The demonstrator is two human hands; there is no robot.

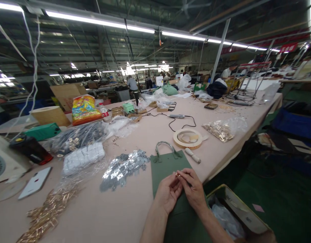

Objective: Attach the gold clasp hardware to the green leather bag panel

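With fingers [188, 172] of left hand [169, 193] and right hand [195, 191] clamped on a tiny gold-coloured piece [177, 174], mostly hid it and blocked part of the green bag [166, 162].

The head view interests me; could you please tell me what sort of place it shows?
Probably a bag-making workshop: a green panel with a handle, heaped gold fittings on the table, and long strip lights overhead.

This is a bag-making factory workshop. Fluorescent tubes [99, 23] hang beneath a high roof [81, 42], people [132, 83] are busy farther back, and a long worktable [125, 216] bears a green handbag [166, 162], heaped gold-coloured metal fittings [47, 211], silvery plates [123, 170] and a tape roll [177, 141].
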